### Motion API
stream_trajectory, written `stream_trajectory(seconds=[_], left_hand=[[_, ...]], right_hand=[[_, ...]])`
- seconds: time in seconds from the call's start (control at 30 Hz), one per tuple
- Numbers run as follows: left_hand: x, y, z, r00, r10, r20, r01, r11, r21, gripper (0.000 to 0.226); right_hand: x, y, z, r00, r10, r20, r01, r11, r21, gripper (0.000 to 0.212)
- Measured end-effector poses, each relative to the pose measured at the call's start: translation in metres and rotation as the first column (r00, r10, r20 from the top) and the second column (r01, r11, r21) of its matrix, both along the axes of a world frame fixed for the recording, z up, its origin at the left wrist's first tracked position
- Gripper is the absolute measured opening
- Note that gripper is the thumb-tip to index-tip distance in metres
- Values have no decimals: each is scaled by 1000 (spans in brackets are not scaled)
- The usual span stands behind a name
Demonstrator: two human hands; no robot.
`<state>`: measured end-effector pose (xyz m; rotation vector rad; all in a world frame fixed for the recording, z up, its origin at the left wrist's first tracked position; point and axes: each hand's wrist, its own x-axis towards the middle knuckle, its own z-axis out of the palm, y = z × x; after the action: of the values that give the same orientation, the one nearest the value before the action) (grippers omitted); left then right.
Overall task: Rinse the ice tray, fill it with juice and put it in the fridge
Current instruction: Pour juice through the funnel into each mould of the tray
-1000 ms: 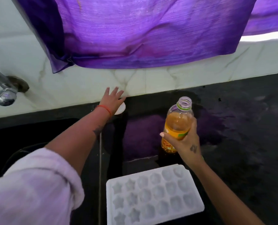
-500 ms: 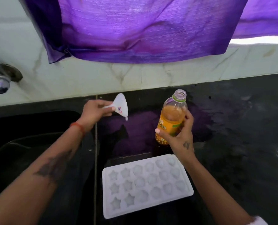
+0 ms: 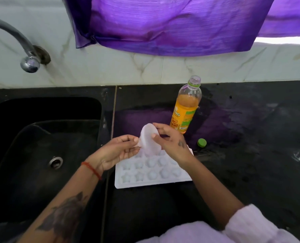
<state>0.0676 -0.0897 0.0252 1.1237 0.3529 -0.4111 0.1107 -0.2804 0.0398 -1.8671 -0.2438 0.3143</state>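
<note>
A white ice tray (image 3: 151, 174) with star and round moulds lies flat on the black counter, right of the sink. Just above its far edge both hands hold a small white funnel (image 3: 148, 140). My left hand (image 3: 117, 152) pinches its left side and my right hand (image 3: 170, 141) grips its rim from the right. An open bottle of orange juice (image 3: 186, 107) stands upright behind the tray, free of both hands. Its green cap (image 3: 202, 142) lies on the counter to the right of my right hand.
A black sink (image 3: 45, 155) with a metal drain fills the left side, under a curved metal tap (image 3: 29, 63). A purple cloth (image 3: 163, 23) hangs over the marble wall behind. The black counter (image 3: 250, 155) stretches to the right, with wet marks.
My right hand let go of the juice bottle, which now stands alone. My left hand brought the funnel down over the tray and both hands now hold it.
</note>
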Motion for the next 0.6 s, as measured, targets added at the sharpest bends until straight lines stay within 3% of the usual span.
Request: stream_trajectory(seconds=[0.13,0.27,0.4,0.47,0.6], left_hand=[[-12,-4,9,994,100,43,-102,993,53,33],[-24,-12,24,958,277,69,-282,880,381,36],[-41,-16,41,974,211,79,-225,907,355,53],[-45,-16,45,977,189,103,-213,918,335,44],[-47,-15,41,933,318,169,-357,877,322,14]], right_hand=[[2,5,9,998,-26,64,30,998,-60,20],[3,5,10,990,-63,126,75,993,-92,18],[2,7,9,988,-71,135,82,994,-78,20],[3,9,8,990,-60,129,72,993,-92,20],[0,15,9,993,-44,105,55,993,-104,19]])
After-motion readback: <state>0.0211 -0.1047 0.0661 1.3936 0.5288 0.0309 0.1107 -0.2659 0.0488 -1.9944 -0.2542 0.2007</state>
